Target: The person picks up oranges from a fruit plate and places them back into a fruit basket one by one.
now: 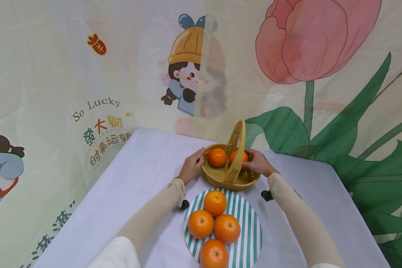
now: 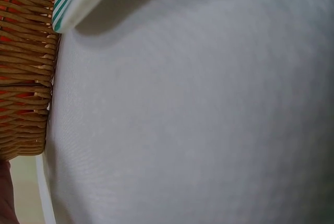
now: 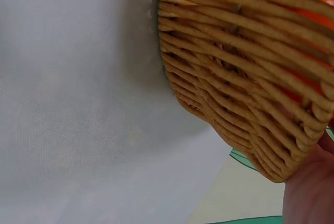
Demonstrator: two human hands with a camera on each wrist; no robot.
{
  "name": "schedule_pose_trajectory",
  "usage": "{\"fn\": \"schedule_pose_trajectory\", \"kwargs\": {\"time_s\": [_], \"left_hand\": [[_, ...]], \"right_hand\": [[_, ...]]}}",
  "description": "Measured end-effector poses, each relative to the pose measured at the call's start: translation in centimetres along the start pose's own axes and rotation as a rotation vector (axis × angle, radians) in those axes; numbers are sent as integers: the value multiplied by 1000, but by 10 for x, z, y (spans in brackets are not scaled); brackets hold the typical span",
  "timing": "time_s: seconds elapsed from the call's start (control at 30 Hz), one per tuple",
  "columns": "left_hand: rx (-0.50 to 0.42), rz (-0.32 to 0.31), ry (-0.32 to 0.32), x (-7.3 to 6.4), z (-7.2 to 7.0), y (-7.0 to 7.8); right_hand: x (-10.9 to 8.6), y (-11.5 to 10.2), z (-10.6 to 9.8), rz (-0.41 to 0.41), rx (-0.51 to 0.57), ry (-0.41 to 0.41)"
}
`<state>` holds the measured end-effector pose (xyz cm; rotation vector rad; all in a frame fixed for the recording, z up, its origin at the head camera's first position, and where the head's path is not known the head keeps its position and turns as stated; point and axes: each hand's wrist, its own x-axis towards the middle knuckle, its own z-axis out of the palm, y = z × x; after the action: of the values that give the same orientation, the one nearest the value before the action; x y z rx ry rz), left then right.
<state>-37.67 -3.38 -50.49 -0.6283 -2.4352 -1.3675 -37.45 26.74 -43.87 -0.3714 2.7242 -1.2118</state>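
**Right orange (image 1: 233, 155) pinched in wicker basket (image 1: 214, 178), rim held on the left**

The right orange is held inside the basket's right half by the right grip (image 1: 259, 163), spread about as wide as the fruit, curled round its right side and partly blocked from view by the handle (image 1: 242, 137). The basket's left rim is held by the left grip (image 1: 191, 166), fingers curled in close; how firmly cannot be judged, since the hand is barely caught by the left wrist view. A left orange (image 1: 217, 157) is also held in the basket, untouched. Just in front on the counter (image 1: 147, 178), four more oranges (image 1: 227, 228) are carried by a striped plate (image 1: 251, 223).

Risks, as judged: the handle could be bumped if the fruit is lifted straight up, and the basket tipped. The orange could be dropped if its smooth skin is pinched too far to one side. If the rim is let go, the basket could be dragged into the plate and its oranges set rolling.
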Motion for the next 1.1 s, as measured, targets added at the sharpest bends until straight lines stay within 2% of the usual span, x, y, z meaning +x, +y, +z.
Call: {"fn": "schedule_pose_trajectory", "kwargs": {"time_s": [0.3, 0.47, 0.63, 0.83, 1.1], "left_hand": [[11, -9, -10, 5, 0, 3], [19, -1, -5, 6, -1, 4], [14, 11, 6, 5, -1, 5], [17, -14, -5, -1, 1, 3], [34, -12, -8, -1, 2, 1]], "right_hand": [[6, -4, -5, 9, -32, -28], [8, -6, -5, 0, -7, -36], [11, -3, -1, 26, -2, -39], [11, 0, 7, 59, -6, -61], [10, 3, 12, 1, -65, -57]]}}
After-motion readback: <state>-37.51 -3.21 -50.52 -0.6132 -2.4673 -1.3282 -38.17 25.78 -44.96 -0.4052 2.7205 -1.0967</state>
